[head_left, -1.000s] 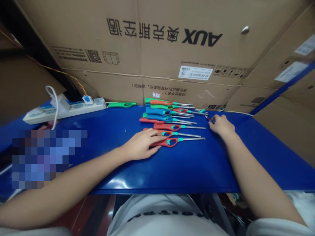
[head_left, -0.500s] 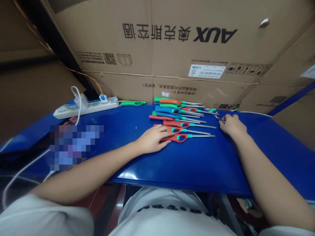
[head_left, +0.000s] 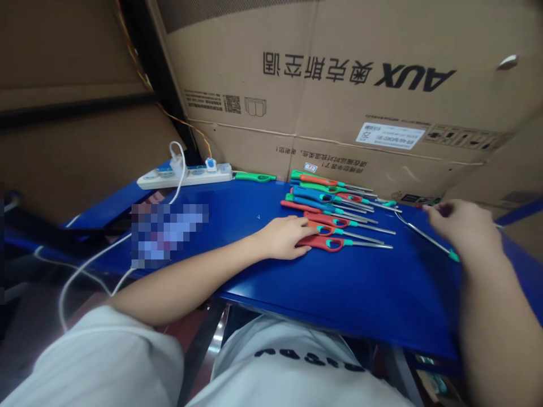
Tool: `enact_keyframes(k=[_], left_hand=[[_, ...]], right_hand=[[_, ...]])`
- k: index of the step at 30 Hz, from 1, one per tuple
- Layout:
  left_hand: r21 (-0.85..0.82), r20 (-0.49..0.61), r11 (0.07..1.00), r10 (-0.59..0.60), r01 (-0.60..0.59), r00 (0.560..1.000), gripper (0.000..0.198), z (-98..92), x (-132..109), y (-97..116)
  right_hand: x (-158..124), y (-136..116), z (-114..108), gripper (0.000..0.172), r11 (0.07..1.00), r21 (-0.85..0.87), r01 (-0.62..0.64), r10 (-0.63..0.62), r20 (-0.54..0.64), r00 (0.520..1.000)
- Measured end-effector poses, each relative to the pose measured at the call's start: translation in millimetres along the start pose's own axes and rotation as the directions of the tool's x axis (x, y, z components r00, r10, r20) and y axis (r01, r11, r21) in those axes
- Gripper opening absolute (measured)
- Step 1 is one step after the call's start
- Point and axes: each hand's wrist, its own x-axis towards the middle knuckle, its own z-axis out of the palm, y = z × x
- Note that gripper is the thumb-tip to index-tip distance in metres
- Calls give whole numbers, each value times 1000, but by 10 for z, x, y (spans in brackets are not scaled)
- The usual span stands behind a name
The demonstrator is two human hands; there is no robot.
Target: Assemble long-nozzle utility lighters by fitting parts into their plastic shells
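Our left hand [head_left: 286, 238], fingers half spread, lies over nearest lighters [head_left: 326, 243] on worktop [head_left: 335, 294]; grip we can't tell. Our right hand [head_left: 470, 226], fingertips bunched, hold unclear, beside rod [head_left: 428, 236]. Dipping wrist could knock rod; dragging left hand, skew lighters.

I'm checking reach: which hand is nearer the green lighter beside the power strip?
Left. The left hand sits in front and slightly right of the green lighter; the right hand is farther right.
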Motion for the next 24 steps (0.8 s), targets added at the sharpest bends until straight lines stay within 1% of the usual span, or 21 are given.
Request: enact_keyframes(k=[1, 2, 3, 4, 5, 7, 8, 9, 10, 11, 13, 14, 16, 18, 20, 22, 24], left_hand=[[21, 14, 1000, -5, 4, 1000, 44, -19, -10, 8], [36, 25, 999, -7, 6, 1000, 44, -33, -20, 16], [48, 33, 999, -6, 5, 999, 44, -42, -28, 26], [54, 37, 999, -6, 4, 999, 45, -45, -34, 37], [55, 37, 998, -5, 3, 999, 45, -45, -37, 50], [40, 33, 999, -3, 2, 999, 46, -37, -38, 79], [28, 28, 1000, -1, 0, 1000, 47, -30, -36, 94], [15, 21, 1000, 2, -3, 1000, 48, -21, -34, 108], [1, 10, 1000, 7, -7, 1000, 49, -11, -31, 120], [-15, -3, 1000, 14, -14, 1000, 50, 2, -27, 129], [-54, -32, 998, 31, -33, 999, 48, 34, -22, 136], [-75, -41, 996, 39, -42, 998, 47, 52, -19, 136], [-112, -53, 992, 58, -63, 997, 45, 89, -15, 129], [-142, -64, 986, 84, -93, 994, 47, 119, -13, 119], [-160, -76, 980, 105, -116, 992, 48, 139, -10, 113], [-159, -76, 981, 100, -111, 992, 46, 148, -9, 109], [-143, -69, 985, 85, -94, 994, 41, 147, -9, 107]], right_hand=[[-48, -134, -47, 24, 994, 93, -52, 63, -126, 990], [-100, -298, -80, 22, 964, 264, -19, 74, -201, 977], [-150, -480, -99, 22, 892, 452, 21, 104, -250, 963], [-194, -669, -101, 22, 801, 596, 62, 98, -232, 968], [-230, -854, -87, 21, 721, 685, 104, 74, -225, 971], [-278, -1193, -15, 19, 574, 800, 174, -15, -202, 979], [-295, -1344, 41, 19, 514, 839, 178, -55, -175, 983], [-312, -1484, 106, 19, 475, 868, 146, -92, -116, 989], [-330, -1615, 180, 19, 454, 884, 108, -138, -50, 989], [-351, -1741, 260, 19, 430, 899, 85, -178, -8, 984], [-395, -1976, 425, 20, 386, 916, 111, -279, 1, 960], [-416, -2084, 507, 21, 354, 924, 145, -320, -26, 947], [-444, -2267, 658, 22, 323, 929, 181, -440, -22, 898], [-450, -2397, 786, 23, 305, 931, 198, -532, -6, 847], [-439, -2474, 886, 23, 308, 928, 209, -580, 9, 814], [-424, -2513, 958, 23, 324, 920, 218, -592, 17, 806], [-414, -2530, 1005, 23, 336, 917, 216, -585, 23, 810]])
